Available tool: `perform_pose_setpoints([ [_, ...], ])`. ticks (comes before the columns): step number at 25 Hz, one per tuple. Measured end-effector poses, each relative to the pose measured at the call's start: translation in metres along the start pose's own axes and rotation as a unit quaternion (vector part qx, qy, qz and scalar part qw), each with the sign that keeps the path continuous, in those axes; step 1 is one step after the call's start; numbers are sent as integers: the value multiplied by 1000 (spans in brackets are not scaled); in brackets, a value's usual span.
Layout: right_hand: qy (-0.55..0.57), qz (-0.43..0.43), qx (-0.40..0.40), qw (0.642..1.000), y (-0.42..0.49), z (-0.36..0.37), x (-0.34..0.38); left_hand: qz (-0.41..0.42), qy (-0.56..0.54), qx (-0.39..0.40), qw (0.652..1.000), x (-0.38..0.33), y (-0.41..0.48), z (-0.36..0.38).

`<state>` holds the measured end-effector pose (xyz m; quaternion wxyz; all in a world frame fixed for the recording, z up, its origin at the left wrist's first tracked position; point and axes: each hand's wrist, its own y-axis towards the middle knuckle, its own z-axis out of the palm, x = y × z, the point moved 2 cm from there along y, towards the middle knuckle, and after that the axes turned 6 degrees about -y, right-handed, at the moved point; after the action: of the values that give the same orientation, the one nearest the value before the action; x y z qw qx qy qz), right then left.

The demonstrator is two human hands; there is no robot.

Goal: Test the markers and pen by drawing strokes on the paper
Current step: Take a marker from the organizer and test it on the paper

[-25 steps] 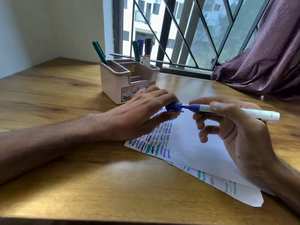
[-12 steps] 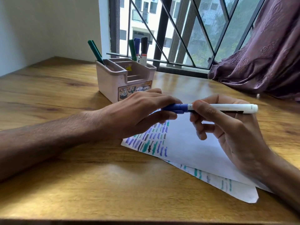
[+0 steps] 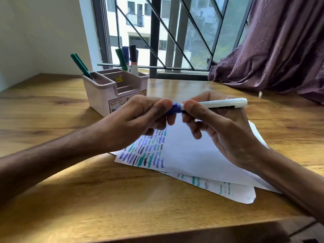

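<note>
A white-barrelled blue marker [image 3: 215, 103] is held level above the paper [image 3: 189, 151], which bears rows of blue, teal and dark strokes on its left part. My right hand [image 3: 220, 130] grips the marker's barrel. My left hand [image 3: 140, 120] is closed on its blue cap [image 3: 176, 108], which sits against the barrel. A second sheet [image 3: 233, 192] with a few teal strokes lies under the first. Both hands hover over the paper, not resting on it.
A pinkish desk organiser [image 3: 114, 90] stands behind my left hand, with green markers [image 3: 80, 65] at its left and green, blue and black markers [image 3: 128, 57] at its back. A purple curtain [image 3: 277, 50] drapes onto the wooden desk [image 3: 122, 199] at right, below a barred window.
The cap, apart from the tip a second ago, is now pushed onto the marker. Both hands have lifted off the paper and come together.
</note>
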<state>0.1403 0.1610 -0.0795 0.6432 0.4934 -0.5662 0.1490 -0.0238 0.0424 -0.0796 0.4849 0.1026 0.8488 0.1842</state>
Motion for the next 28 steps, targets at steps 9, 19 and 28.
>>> perform_pose_setpoints([
  [9,-77,115,71,988,0,13,-22,26,-60,-238,969,-29,16,-43],
  [19,-149,118,90,978,-5,14,-24,147,222,-436,859,-33,72,-118],
  [28,-177,118,99,972,-4,13,-24,37,311,-391,866,11,74,-117],
])
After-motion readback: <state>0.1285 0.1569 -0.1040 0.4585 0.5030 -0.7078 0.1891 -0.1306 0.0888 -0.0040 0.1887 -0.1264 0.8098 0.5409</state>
